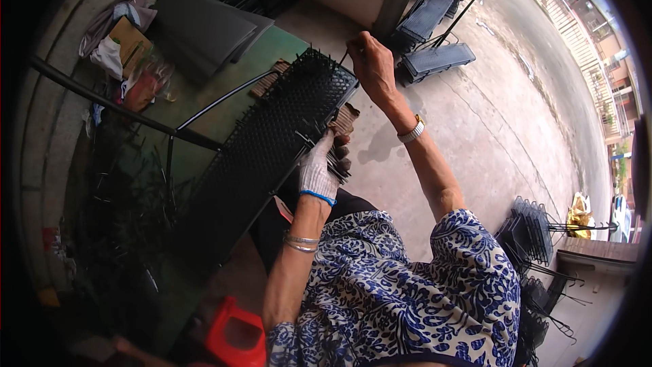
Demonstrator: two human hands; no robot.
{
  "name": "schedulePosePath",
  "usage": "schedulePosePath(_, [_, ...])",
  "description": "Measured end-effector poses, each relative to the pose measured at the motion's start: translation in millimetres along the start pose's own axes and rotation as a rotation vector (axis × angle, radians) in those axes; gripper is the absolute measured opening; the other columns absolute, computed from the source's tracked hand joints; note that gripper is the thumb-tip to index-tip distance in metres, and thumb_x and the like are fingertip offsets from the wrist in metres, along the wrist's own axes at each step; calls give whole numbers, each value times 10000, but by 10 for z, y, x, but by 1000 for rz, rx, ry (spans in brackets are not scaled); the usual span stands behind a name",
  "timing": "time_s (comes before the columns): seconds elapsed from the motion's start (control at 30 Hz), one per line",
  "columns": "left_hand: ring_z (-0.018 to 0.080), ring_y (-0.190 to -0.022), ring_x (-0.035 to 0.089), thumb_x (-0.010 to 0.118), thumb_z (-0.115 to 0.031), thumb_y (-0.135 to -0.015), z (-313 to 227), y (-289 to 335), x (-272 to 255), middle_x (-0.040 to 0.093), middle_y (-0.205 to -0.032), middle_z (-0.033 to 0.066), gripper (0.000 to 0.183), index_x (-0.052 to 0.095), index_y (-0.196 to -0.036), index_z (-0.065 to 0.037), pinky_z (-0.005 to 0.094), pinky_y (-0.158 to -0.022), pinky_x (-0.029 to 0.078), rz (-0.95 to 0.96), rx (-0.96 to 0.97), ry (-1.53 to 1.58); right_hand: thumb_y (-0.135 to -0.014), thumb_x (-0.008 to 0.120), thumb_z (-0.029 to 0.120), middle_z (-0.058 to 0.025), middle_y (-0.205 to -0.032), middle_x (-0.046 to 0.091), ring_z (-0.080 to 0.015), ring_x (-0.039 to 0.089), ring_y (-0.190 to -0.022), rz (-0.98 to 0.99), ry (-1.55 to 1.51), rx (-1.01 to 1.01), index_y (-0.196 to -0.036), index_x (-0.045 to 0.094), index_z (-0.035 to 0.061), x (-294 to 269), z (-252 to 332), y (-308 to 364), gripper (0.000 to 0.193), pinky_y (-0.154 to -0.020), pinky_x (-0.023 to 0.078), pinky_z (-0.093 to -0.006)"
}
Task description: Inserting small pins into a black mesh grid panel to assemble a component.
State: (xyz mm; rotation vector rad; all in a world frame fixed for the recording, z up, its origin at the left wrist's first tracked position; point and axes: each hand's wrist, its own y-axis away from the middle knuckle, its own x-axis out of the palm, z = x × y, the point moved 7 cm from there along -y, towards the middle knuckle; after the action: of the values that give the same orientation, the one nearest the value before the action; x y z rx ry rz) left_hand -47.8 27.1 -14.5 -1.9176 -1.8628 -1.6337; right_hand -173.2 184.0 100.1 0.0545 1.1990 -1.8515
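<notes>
A long black woven mesh panel (265, 122) with a rod frame lies slantwise over the table, loose strip ends bristling along its far edge. My left hand (318, 171), in a white knit glove with stained fingertips, is closed at the panel's near side. A bunch of thin black strips (339, 171) pokes out from its fingers. At the panel's far right corner my bare right hand (372, 64) is raised and pinches a thin black strip (343, 57). Some of the left fingers are hidden behind the strips.
The green table (288, 42) bears grey sheets (204, 30), a clear plastic bag (146, 85) and dark loose strips (129, 211). A black metal rod (129, 112) crosses above it. A red stool (236, 333) stands below. Finished-looking black mesh racks (438, 61) rest on the concrete floor (489, 143).
</notes>
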Motion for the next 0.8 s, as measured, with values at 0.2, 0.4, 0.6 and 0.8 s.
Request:
schedulePosePath(0.2, [115,-592,556,624,-260,-905,-29,35,-2,631,-752,26,156,632,-958,-113,252,-467,432,-36,23,-21,-867,608,84,-125,-725,607,-234,600,-616,71,-42,7,-877,570,20,39,68,-2,75,-564,464,-315])
schedulePosePath(0.4, [117,-577,555,641,-260,-891,-41,28,-17,643,-757,25,149,641,-947,-122,250,-466,425,-15,54,-23,-872,607,132,-121,-685,605,-234,610,-580,130,-67,74,-868,585,31,108,-12,-11,104,-557,469,-311])
schedulePosePath(0.6, [114,-580,580,656,-261,-878,-76,98,15,664,-760,27,163,658,-915,-102,239,-467,439,-41,72,-13,-853,613,215,-131,-755,632,-315,624,-689,290,138,35,-882,649,75,280,-92,131,146,-615,485,-369])
schedulePosePath(0.8, [113,-608,602,665,-250,-870,-99,67,-34,679,-786,34,162,677,-920,-96,238,-476,450,-27,110,-6,-880,615,290,-135,-759,625,-256,629,-716,312,277,47,-939,674,69,158,68,195,236,-647,478,-369])
